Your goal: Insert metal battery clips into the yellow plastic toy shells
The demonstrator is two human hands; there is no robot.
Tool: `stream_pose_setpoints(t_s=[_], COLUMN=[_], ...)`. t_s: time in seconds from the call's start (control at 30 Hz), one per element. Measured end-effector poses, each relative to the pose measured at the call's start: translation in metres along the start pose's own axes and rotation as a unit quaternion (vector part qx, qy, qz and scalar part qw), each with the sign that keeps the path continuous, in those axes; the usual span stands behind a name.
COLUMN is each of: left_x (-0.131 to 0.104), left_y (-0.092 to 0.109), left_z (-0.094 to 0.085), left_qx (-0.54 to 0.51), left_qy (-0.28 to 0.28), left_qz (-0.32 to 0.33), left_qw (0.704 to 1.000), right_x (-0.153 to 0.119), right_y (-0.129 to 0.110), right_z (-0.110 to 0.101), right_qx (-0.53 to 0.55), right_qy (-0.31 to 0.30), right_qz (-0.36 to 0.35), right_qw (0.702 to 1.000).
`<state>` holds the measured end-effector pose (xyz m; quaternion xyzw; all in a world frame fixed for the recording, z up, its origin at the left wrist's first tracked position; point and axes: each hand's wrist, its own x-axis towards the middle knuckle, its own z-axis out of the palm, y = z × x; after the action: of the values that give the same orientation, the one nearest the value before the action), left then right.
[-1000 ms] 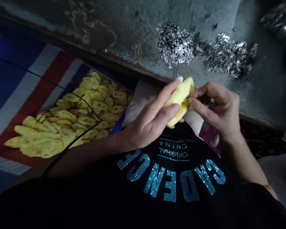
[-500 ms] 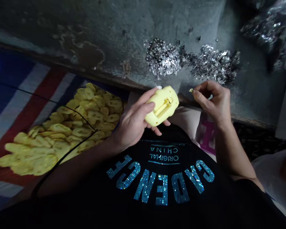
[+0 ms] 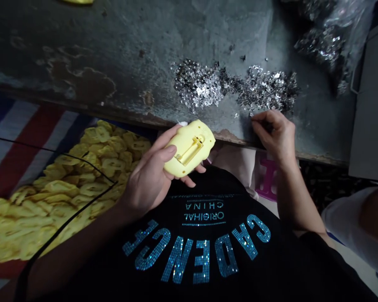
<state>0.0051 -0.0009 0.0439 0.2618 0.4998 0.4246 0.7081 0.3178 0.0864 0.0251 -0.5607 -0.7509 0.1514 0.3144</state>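
My left hand (image 3: 153, 170) is closed around a pale yellow plastic casing (image 3: 206, 147), thumb on top and fingers underneath. The casing is rounded, with an oblong battery slot facing up and small screw holes near its edges. A bit of white shows behind it, too small to name. My right hand (image 3: 277, 136) is pinched at the table's front edge, just in front of the heap of small metal clips (image 3: 267, 90). At its fingertips is a tiny shiny metal clip (image 3: 251, 114); the fingers partly hide it.
A second heap of metal clips (image 3: 198, 86) lies on the worn grey table (image 3: 119, 46). A clear bag of clips (image 3: 324, 46) is at the back right. Many yellow casings (image 3: 78, 176) pile up on a striped sheet at left, crossed by a black cable (image 3: 99, 195). Someone's white sleeve (image 3: 349, 222) is at right.
The view has shifted a little to the right. My right hand has lowered its fingertips from above the edge to the tabletop by the clips. My left hand still holds the casing.
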Motion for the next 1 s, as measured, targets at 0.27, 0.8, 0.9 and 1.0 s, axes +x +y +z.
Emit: stream_pose_setpoints(t_s=[0.27,0.8,0.9,1.0], left_x=[-0.004,-0.012,-0.016,-0.018], left_y=[0.005,0.008,0.012,0.013], left_z=[0.004,0.015,0.017,0.018], left_qx=[-0.001,-0.033,-0.038,-0.044], left_qy=[-0.01,-0.07,-0.093,-0.102], left_qz=[0.001,-0.018,-0.032,-0.043], left_qw=[1.0,0.997,0.994,0.993], right_x=[0.036,-0.003,-0.004,-0.003], right_y=[-0.004,-0.065,-0.068,-0.073], right_z=[0.021,0.012,0.005,-0.008], right_qx=[-0.12,-0.016,-0.043,-0.03], right_qy=[-0.098,-0.072,-0.079,-0.099], right_qz=[-0.106,-0.327,-0.384,-0.374], right_qw=[0.982,0.942,0.919,0.922])
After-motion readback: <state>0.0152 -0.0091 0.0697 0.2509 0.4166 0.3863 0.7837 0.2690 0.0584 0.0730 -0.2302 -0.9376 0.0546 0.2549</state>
